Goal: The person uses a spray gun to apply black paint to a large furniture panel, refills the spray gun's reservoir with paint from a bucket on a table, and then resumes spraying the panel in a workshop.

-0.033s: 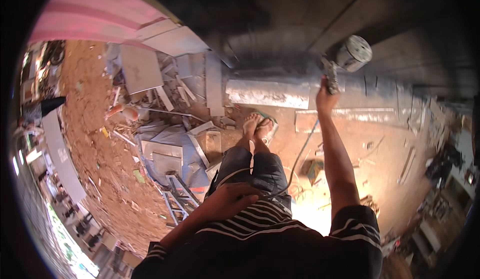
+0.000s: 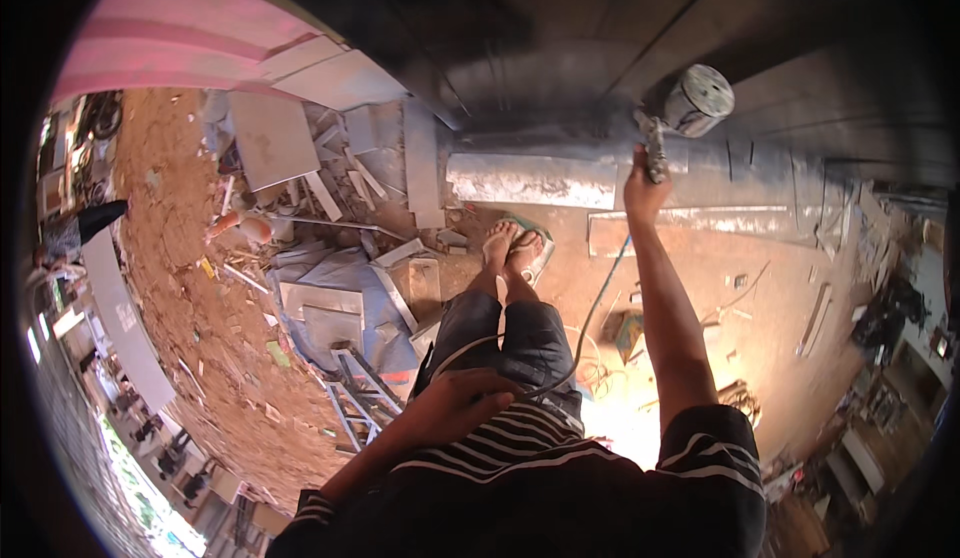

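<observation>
Right now, everything hangs on the right hand (image 2: 645, 194), up in the upper right of the frame, its fingers wrapped tight around a paint-spattered spray gun (image 2: 655, 151). Look at the line of it: the gun's long axis runs almost straight up the frame, tipping a touch to the left at its top end, and it carries on the line of the outstretched forearm. Just right of that top end sits the pale, spattered cup (image 2: 702, 101), tilted, and behind both spreads the dark surface (image 2: 540, 58) across the top of the frame. Whether gun and surface touch, nobody can tell from this angle. So the right hand is the near one, no contest! Down at lower centre, well apart from the gun, rests the left hand (image 2: 460, 400) against the striped shirt (image 2: 520, 438). A thin hose (image 2: 607, 290) runs from below the right hand, curving down and left to that left hand; whether its fingers close on it, the view won't say.
</observation>
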Demonstrator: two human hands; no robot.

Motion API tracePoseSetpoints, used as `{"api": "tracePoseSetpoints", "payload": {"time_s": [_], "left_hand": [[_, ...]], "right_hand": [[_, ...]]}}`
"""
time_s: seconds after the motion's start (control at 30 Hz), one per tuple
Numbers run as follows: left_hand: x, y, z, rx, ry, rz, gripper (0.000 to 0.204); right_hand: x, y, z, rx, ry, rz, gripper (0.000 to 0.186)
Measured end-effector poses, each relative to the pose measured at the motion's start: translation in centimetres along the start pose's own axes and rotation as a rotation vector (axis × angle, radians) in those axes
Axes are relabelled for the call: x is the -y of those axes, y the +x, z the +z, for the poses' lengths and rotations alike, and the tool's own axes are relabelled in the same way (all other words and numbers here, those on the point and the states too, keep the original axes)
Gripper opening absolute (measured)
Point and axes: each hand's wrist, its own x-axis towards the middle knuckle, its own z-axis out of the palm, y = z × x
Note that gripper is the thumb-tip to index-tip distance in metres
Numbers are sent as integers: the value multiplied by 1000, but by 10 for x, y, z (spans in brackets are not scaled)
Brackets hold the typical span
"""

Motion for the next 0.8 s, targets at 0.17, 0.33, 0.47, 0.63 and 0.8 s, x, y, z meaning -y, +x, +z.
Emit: {"api": "tracePoseSetpoints", "payload": {"time_s": [0.17,0.33,0.47,0.63,0.8], "left_hand": [[39,34,6,49,-185,-345,27],[99,62,16,26,-357,-429,30],[143,93,15,39,-497,-535,35],[207,119,15,60,-652,-596,43],[254,136,21,43,-732,-603,48]], "right_hand": [[-72,-28,51,17,32,144,31],[-150,-55,115,48,-79,242,34],[-217,-70,171,81,-109,302,35],[-296,-90,235,83,-199,338,37],[-355,-110,286,132,-284,396,42]]}}
